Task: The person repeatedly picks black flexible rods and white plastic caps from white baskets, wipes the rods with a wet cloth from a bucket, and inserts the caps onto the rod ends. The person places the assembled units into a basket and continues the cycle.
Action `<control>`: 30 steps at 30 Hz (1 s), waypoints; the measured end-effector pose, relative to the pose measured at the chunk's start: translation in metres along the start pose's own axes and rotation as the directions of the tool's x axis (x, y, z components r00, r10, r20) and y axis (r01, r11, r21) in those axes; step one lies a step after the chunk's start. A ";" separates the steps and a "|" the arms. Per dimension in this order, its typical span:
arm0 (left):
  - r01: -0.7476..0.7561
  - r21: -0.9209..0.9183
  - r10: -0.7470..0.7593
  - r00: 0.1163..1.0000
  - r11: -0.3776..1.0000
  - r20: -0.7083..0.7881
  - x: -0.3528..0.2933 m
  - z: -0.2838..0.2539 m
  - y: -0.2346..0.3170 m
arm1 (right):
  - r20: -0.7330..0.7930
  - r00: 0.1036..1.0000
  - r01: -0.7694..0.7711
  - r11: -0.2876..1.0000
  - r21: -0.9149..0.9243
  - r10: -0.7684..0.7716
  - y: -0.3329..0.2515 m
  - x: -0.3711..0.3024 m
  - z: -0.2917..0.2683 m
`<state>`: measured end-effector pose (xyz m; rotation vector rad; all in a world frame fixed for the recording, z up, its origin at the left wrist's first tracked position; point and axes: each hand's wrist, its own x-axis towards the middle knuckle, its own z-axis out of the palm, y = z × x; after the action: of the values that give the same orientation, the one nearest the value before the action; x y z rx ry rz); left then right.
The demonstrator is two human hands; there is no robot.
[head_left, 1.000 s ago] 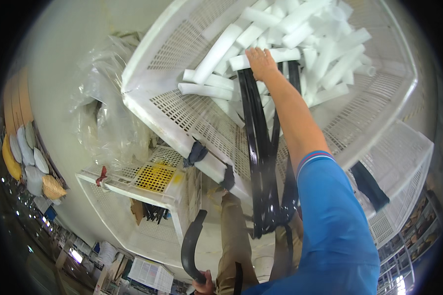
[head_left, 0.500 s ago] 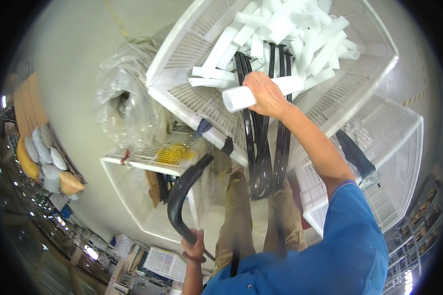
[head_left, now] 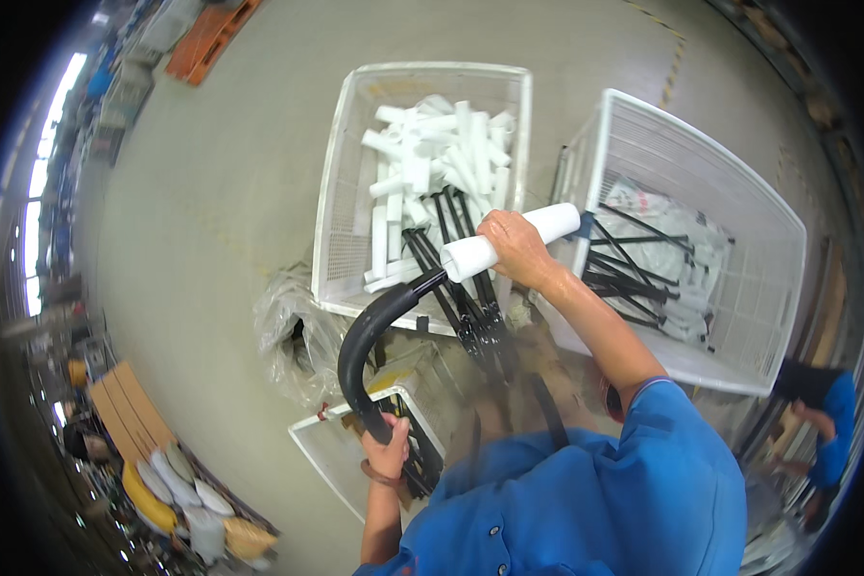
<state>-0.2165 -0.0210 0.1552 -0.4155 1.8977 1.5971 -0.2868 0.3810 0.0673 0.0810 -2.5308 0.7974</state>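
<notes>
My left hand (head_left: pixel 386 449), near the lower middle, is closed around the lower end of a curved black tube (head_left: pixel 357 357) with a thick dark sleeve over its bend. The tube's thinner, bare upper end points up and to the right. A white foam tube (head_left: pixel 557 221) is gripped in my right hand (head_left: pixel 515 250). Its open left end meets the bare tip of the black tube; whether the tip is inside cannot be made out. Just beyond, a white slatted crate (head_left: pixel 328 240) holds many similar foam tubes (head_left: pixel 415 154). Long black bars (head_left: pixel 485 336) lean on its near edge.
At the right, another white crate (head_left: pixel 787 288) holds black rods (head_left: pixel 634 278) and plastic-wrapped pieces. Clear plastic sheeting (head_left: pixel 293 336) lies left of the foam crate. A smaller white crate (head_left: pixel 331 461) stands by my left arm. Another person (head_left: pixel 835 422) is at the far right.
My right hand has brought the foam tube from over the crate to the black tube's end. The black tube has been raised to meet it. The view has shifted, showing more floor.
</notes>
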 end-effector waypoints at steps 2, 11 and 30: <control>-0.047 0.083 0.043 0.998 0.995 0.046 -0.005 0.000 0.002 | -0.058 0.998 -0.019 1.000 -0.020 0.018 -0.023 -0.019 -0.035; -0.200 0.350 0.065 0.930 0.915 0.363 -0.059 0.004 -0.018 | -0.102 0.813 -0.574 0.819 0.023 0.573 -0.152 -0.160 -0.138; -0.185 0.370 -0.181 0.624 0.911 0.760 -0.164 0.128 0.078 | -0.065 0.893 -0.450 0.878 -0.164 0.446 -0.196 -0.209 -0.358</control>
<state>-0.1059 0.0960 0.3085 0.4388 1.4361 1.0277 0.0898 0.3995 0.3287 -0.5928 -2.6156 0.7278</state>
